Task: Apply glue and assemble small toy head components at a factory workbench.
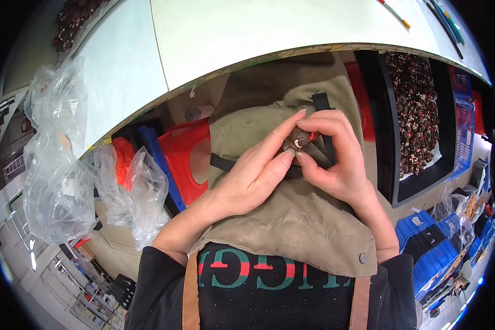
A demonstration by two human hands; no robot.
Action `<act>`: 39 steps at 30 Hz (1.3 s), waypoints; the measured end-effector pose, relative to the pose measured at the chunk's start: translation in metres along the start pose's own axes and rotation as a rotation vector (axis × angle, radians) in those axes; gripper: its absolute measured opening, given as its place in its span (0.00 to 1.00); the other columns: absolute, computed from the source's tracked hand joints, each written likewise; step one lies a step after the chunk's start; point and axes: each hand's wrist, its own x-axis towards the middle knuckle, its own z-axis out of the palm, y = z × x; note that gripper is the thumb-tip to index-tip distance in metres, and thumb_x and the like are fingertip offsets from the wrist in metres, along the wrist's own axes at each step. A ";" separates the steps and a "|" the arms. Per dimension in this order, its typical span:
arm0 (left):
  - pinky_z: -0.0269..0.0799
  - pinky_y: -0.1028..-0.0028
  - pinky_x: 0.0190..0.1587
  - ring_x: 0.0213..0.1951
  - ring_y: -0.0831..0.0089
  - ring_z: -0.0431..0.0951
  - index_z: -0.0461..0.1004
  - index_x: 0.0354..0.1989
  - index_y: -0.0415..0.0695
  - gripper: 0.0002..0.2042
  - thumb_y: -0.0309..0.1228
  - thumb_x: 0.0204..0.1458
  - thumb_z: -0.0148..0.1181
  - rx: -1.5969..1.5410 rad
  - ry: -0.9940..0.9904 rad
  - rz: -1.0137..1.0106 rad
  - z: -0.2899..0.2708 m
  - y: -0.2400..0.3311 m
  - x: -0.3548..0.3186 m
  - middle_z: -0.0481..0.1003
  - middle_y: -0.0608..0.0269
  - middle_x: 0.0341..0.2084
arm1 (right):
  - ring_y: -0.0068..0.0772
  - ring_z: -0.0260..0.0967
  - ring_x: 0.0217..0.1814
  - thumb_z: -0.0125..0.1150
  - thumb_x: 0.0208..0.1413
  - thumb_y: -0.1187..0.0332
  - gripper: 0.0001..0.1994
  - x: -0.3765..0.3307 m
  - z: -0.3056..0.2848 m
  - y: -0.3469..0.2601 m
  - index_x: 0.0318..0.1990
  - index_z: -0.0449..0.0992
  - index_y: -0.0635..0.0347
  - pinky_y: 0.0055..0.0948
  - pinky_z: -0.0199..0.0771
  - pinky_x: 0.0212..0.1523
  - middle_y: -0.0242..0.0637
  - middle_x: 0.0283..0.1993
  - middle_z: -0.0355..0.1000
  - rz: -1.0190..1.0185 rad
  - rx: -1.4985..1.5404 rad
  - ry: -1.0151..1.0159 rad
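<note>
Both hands hold a small dark brown figurine [296,141] with white and red details, above my lap and just below the table edge. My left hand [250,179] is closed on its left side, thumb below and fingers stretched along the top. From the other side my right hand [338,154] pinches it, the fingers curled over the top and the thumb underneath. Parts of the figurine are hidden by the fingers. Under the hands lies an olive-brown apron [280,220].
The white table [214,33] curves across the front, with a paintbrush [395,15] on it. At right stands a black crate [388,121] full of small brown, red and white pieces [412,104]. Clear plastic bags [60,165] hang at left beside a red stool [184,154]. Blue bins [423,242] stand lower right.
</note>
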 end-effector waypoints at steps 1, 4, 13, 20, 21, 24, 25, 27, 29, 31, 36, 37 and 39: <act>0.58 0.68 0.59 0.58 0.60 0.64 0.46 0.66 0.39 0.26 0.32 0.59 0.38 -0.009 0.000 0.004 0.000 0.000 0.000 0.58 0.48 0.60 | 0.33 0.65 0.43 0.62 0.36 0.83 0.24 0.000 0.000 0.000 0.46 0.68 0.63 0.27 0.68 0.43 0.41 0.45 0.64 0.000 -0.001 -0.001; 0.59 0.69 0.58 0.57 0.61 0.66 0.47 0.66 0.39 0.26 0.31 0.59 0.38 -0.030 0.009 -0.001 0.001 -0.001 0.001 0.60 0.48 0.59 | 0.34 0.65 0.44 0.62 0.36 0.83 0.24 0.000 -0.001 0.000 0.46 0.68 0.63 0.28 0.67 0.45 0.42 0.45 0.64 0.003 -0.012 -0.006; 0.59 0.70 0.58 0.57 0.63 0.66 0.49 0.65 0.38 0.25 0.30 0.59 0.39 -0.049 0.047 -0.001 0.004 -0.006 0.000 0.61 0.49 0.58 | 0.35 0.64 0.45 0.61 0.36 0.82 0.23 -0.001 0.002 0.001 0.45 0.68 0.63 0.28 0.67 0.45 0.42 0.44 0.65 0.018 -0.009 0.002; 0.61 0.73 0.56 0.54 0.69 0.67 0.50 0.65 0.38 0.24 0.29 0.60 0.38 -0.144 0.044 0.007 0.008 -0.010 0.001 0.62 0.52 0.57 | 0.36 0.64 0.43 0.61 0.37 0.81 0.22 -0.003 0.002 0.002 0.44 0.67 0.63 0.28 0.66 0.44 0.43 0.43 0.64 0.017 -0.035 0.005; 0.61 0.74 0.55 0.51 0.72 0.67 0.50 0.65 0.38 0.23 0.29 0.61 0.38 -0.165 0.039 -0.012 0.008 -0.010 0.001 0.63 0.54 0.56 | 0.36 0.64 0.43 0.61 0.37 0.81 0.22 -0.003 0.003 0.002 0.44 0.66 0.63 0.28 0.66 0.44 0.42 0.43 0.64 0.011 -0.044 0.010; 0.62 0.77 0.52 0.47 0.77 0.68 0.50 0.65 0.38 0.23 0.29 0.61 0.38 -0.201 0.034 -0.029 0.008 -0.012 0.001 0.65 0.58 0.53 | 0.35 0.63 0.42 0.60 0.37 0.81 0.21 -0.005 0.005 0.003 0.44 0.66 0.63 0.28 0.65 0.44 0.42 0.42 0.64 0.016 -0.040 0.026; 0.63 0.78 0.51 0.45 0.78 0.67 0.50 0.65 0.37 0.23 0.30 0.61 0.39 -0.214 0.034 -0.027 0.008 -0.012 0.001 0.65 0.60 0.52 | 0.35 0.63 0.42 0.60 0.37 0.81 0.21 -0.004 0.005 0.002 0.44 0.66 0.63 0.28 0.65 0.44 0.42 0.42 0.64 0.016 -0.040 0.025; 0.63 0.78 0.51 0.45 0.78 0.67 0.50 0.65 0.37 0.23 0.29 0.61 0.39 -0.231 0.038 -0.036 0.009 -0.013 0.001 0.65 0.60 0.51 | 0.33 0.65 0.39 0.61 0.35 0.83 0.22 -0.002 0.005 0.000 0.43 0.66 0.61 0.26 0.71 0.36 0.40 0.42 0.65 -0.012 -0.100 0.036; 0.63 0.78 0.51 0.45 0.78 0.67 0.51 0.65 0.37 0.23 0.29 0.61 0.39 -0.248 0.041 -0.045 0.010 -0.013 0.001 0.65 0.60 0.51 | 0.34 0.65 0.39 0.61 0.35 0.83 0.22 -0.002 0.005 0.000 0.43 0.66 0.61 0.26 0.71 0.36 0.40 0.42 0.66 -0.013 -0.101 0.035; 0.63 0.78 0.50 0.44 0.79 0.67 0.51 0.65 0.38 0.23 0.30 0.61 0.39 -0.273 0.049 -0.051 0.010 -0.013 0.001 0.66 0.62 0.49 | 0.34 0.65 0.39 0.61 0.35 0.83 0.22 -0.002 0.005 0.000 0.43 0.66 0.61 0.26 0.71 0.36 0.40 0.42 0.66 -0.015 -0.104 0.035; 0.63 0.79 0.49 0.43 0.81 0.67 0.51 0.65 0.38 0.23 0.31 0.61 0.39 -0.330 0.030 -0.076 0.009 -0.013 0.001 0.67 0.64 0.45 | 0.34 0.65 0.39 0.61 0.35 0.82 0.22 -0.004 0.006 0.001 0.43 0.65 0.61 0.27 0.71 0.36 0.40 0.43 0.66 -0.006 -0.120 0.041; 0.63 0.79 0.49 0.42 0.81 0.66 0.51 0.65 0.38 0.23 0.31 0.62 0.39 -0.339 0.025 -0.073 0.009 -0.013 0.001 0.67 0.65 0.44 | 0.34 0.65 0.39 0.61 0.35 0.82 0.22 -0.004 0.006 0.000 0.43 0.65 0.61 0.27 0.71 0.36 0.40 0.43 0.66 -0.007 -0.120 0.039; 0.63 0.79 0.49 0.42 0.81 0.66 0.51 0.65 0.39 0.23 0.31 0.61 0.39 -0.357 0.022 -0.072 0.009 -0.014 0.001 0.67 0.65 0.43 | 0.34 0.65 0.39 0.61 0.36 0.82 0.22 -0.004 0.006 -0.001 0.43 0.65 0.61 0.27 0.71 0.36 0.41 0.42 0.66 0.004 -0.144 0.031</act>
